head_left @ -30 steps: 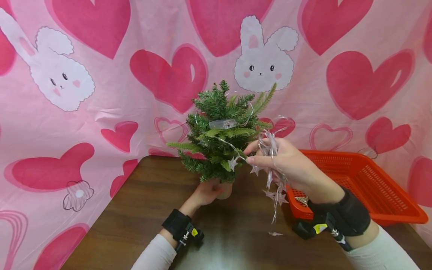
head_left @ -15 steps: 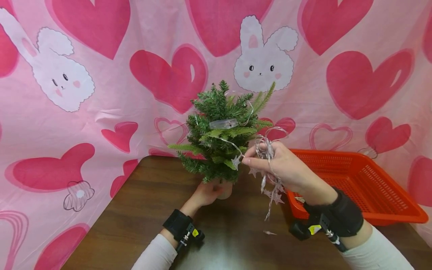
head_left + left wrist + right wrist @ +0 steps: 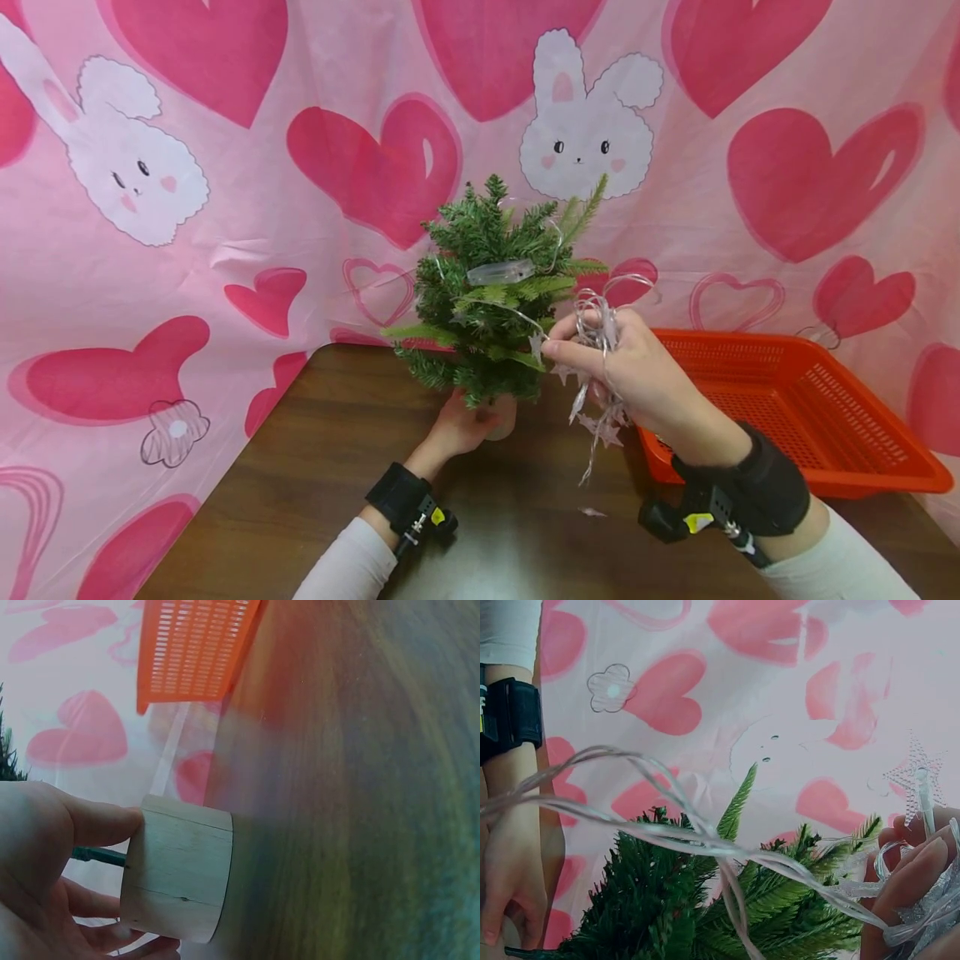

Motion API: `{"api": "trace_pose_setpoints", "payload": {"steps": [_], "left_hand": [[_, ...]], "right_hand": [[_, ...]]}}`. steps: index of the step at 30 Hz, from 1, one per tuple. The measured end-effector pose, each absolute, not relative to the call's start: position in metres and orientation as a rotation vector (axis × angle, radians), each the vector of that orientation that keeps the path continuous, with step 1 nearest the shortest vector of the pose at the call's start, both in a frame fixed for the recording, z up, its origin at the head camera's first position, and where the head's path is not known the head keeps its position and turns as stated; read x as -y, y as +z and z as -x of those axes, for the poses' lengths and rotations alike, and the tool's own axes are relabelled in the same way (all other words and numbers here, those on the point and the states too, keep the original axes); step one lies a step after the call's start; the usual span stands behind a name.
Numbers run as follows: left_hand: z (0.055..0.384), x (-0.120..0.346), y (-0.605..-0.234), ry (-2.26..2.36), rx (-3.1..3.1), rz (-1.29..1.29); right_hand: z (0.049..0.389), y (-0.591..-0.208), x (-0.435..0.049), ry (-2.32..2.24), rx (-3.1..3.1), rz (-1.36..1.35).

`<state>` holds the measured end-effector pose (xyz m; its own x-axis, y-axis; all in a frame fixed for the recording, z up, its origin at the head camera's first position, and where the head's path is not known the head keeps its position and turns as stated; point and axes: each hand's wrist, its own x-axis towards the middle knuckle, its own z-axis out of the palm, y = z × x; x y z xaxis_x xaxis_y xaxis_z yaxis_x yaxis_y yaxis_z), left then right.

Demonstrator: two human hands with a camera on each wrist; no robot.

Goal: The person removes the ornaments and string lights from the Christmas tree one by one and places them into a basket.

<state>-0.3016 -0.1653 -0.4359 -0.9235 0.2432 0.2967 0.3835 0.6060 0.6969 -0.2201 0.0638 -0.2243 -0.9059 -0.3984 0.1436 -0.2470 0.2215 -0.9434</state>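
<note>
A small artificial Christmas tree [image 3: 487,300] stands on the table in a round wooden base [image 3: 180,870]. My left hand [image 3: 461,423] grips that base, thumb on one side and fingers on the other in the left wrist view. To the right of the tree, my right hand [image 3: 637,375] holds a bunched string of star lights [image 3: 600,325], pinching the wire between thumb and forefinger. One strand runs from the pinch into the branches, and loose stars dangle below the hand. A clear battery box [image 3: 501,272] rests on the upper branches.
An orange plastic basket [image 3: 825,417] stands on the right of the brown wooden table [image 3: 315,467], close by my right forearm. Behind the tree hangs a pink cloth [image 3: 247,208] with hearts and rabbits. A dangling star [image 3: 592,512] shows low in front.
My right hand has shifted slightly left with the string lights, and the dangling stars have swung left. The tree's lower branches and battery box have moved slightly right. My left hand stays at the base.
</note>
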Motion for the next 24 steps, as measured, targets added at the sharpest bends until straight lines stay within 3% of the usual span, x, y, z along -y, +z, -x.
{"api": "trace_pose_setpoints", "payload": {"steps": [24], "left_hand": [[0.2973, 0.1611, -0.4351, -0.961, 2.779, 0.452]], "right_hand": [[0.2178, -0.2247, -0.0644, -2.05, -2.06, 0.83]]}}
